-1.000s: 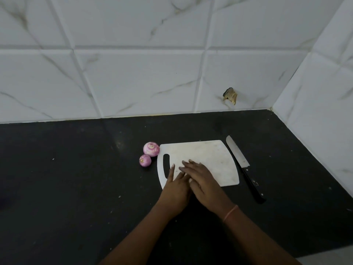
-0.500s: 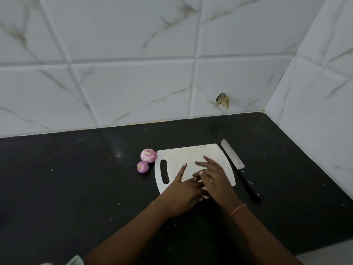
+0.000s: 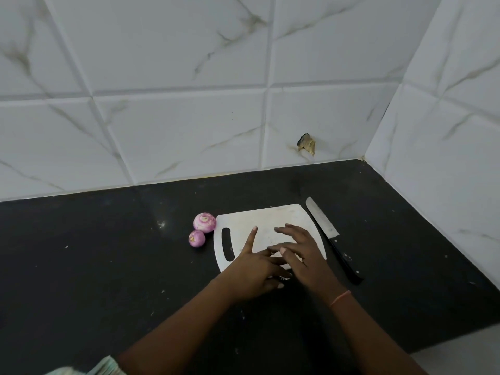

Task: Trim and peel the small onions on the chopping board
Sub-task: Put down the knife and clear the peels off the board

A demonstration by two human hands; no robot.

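A: Okay, hands?
B: Left hand (image 3: 251, 269) flat on the white chopping board (image 3: 259, 220), index finger straight out, nothing held. Right hand (image 3: 300, 253) fingers spread on the board, overlapping the left; also holding nothing as far as I can see, though the overlap hides its thumb.
A: Onions?
B: Two, both peeled, off the board on the black counter (image 3: 94, 253). Larger onion (image 3: 204, 222) touching the board's left edge, smaller onion (image 3: 196, 238) just beside it, nearer the camera.
A: Knife?
B: Knife (image 3: 331, 236) lies along the board's right edge, black handle toward the person.
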